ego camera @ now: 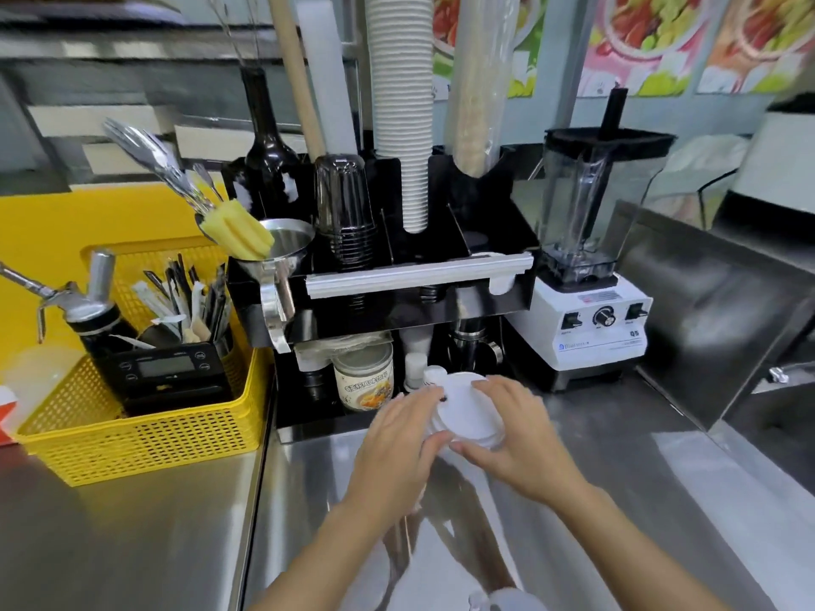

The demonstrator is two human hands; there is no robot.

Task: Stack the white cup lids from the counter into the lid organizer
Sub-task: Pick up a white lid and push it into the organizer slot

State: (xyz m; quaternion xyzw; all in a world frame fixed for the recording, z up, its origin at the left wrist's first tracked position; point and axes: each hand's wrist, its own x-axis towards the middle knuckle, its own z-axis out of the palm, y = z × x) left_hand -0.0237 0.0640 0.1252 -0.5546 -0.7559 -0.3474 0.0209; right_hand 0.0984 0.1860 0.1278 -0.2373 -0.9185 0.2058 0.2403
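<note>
At lower centre, the left hand (399,438) and right hand (518,438) grip a small stack of white lids (467,410) between them above the steel counter (617,500), just before the black organizer (397,275). A yellow basket (145,438) sits left, a blender (593,258) right.

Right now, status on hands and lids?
Left hand and right hand both gripping white lid stack. Stack above counter, before black organizer. Path unobstructed.
</note>
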